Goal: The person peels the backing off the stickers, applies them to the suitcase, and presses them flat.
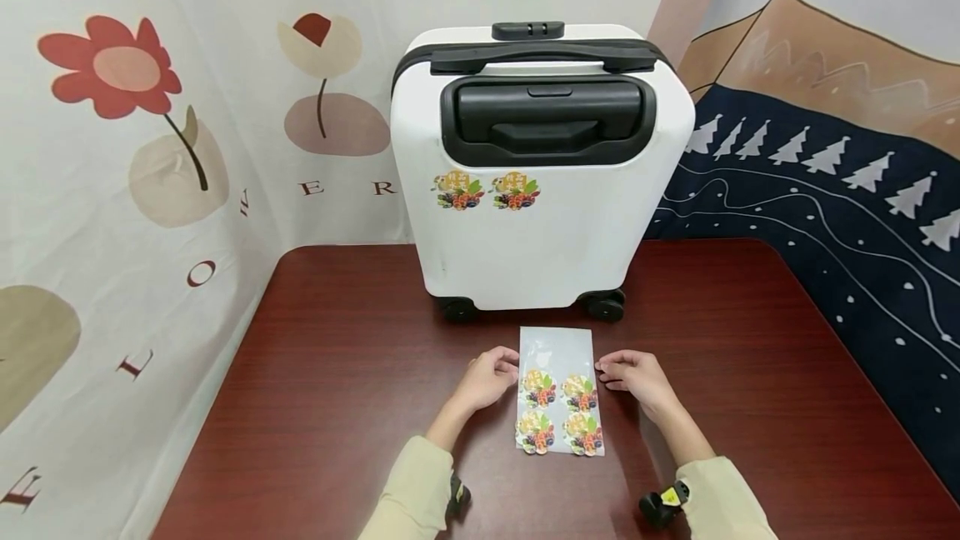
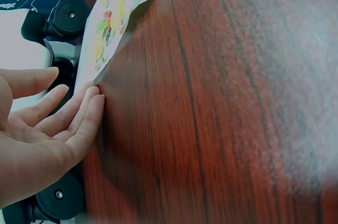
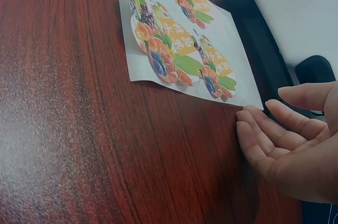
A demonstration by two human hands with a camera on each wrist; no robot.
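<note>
A white sticker sheet (image 1: 555,348) lies on the table with several colourful fruit stickers (image 1: 581,433) on its nearer part; its far end is bare. My left hand (image 1: 486,380) is at the sheet's left edge, its fingertips right by the paper in the left wrist view, thumb held apart. On the opposite side, my right hand (image 1: 637,380) has its fingertips close to the right edge, fingers relaxed and slightly bent. Neither hand grips anything. Just beyond the sheet stands a white suitcase (image 1: 525,257), with two matching fruit stickers (image 1: 515,191) on its front below the black handle recess.
The suitcase rests upright on black wheels (image 1: 602,305) at the back of the dark red wooden table (image 1: 337,373). Behind it hang a white flower-print cloth (image 1: 247,48) and a navy cloth (image 1: 787,198) with trees. A black wrist device (image 1: 662,507) sits by the right sleeve.
</note>
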